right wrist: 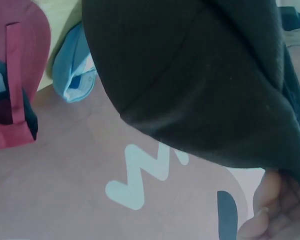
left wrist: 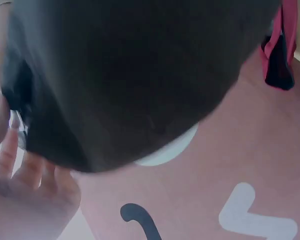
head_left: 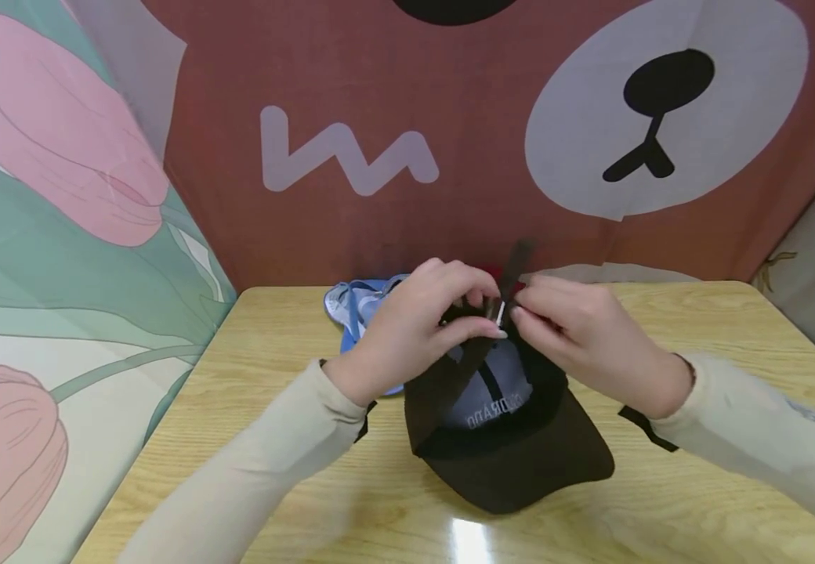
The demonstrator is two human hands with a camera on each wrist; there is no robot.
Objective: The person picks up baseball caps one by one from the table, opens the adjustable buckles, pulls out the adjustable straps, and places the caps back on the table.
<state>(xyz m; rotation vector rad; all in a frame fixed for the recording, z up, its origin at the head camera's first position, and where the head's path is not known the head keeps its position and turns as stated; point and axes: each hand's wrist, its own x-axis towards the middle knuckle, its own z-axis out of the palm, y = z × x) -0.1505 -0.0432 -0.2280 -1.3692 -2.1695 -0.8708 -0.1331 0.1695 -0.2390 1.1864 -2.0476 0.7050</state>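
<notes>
A black baseball cap stands tipped above the table in the head view, its brim toward me and its grey-lined inside showing. At its raised back edge, my left hand pinches the cap's strap beside a small metal buckle. Facing it, my right hand pinches the strap on the buckle's other side. A loose strap end sticks up between the two hands. Both wrist views are mostly filled by the cap's dark outer crown; fingertips are partly hidden there.
Behind my left hand lies a blue cap on the wooden table. A red cap with a strap lies beside the blue one in the right wrist view. A printed cloth hangs along the table's far edge.
</notes>
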